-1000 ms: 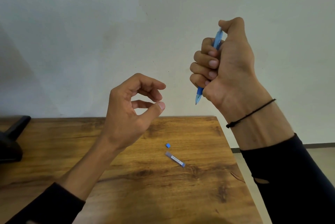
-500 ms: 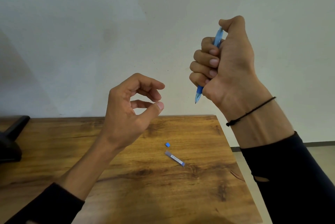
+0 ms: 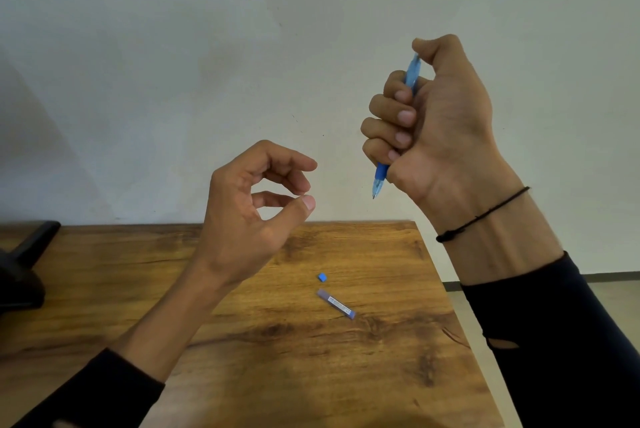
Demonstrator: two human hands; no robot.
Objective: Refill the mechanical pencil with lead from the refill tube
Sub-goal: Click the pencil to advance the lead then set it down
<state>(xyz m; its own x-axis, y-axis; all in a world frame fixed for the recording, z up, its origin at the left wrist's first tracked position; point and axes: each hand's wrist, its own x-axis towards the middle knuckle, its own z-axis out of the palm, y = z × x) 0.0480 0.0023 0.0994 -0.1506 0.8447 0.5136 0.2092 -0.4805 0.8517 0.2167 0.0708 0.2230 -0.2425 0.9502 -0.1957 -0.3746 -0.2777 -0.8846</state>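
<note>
Though fisted in right hand (image 3: 440,126), mechanical pencil (image 3: 410,75) near-upright, tip down.

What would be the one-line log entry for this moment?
right hand: fist on pencil, tip down | left hand: curled, empty | refill tube: on table

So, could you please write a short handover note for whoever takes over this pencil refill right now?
Right hand: fist shut around the blue mechanical pencil, held upright, tip down, thumb on its top end.
Left hand: raised, fingers curled near the thumb; whether they pinch a lead cannot be told.
Refill tube lies on the wooden table, a small blue cap just beyond it.
Done: the pencil is in hand and a cap is off.
Left: confirm lead is loaded, then recap.
</note>
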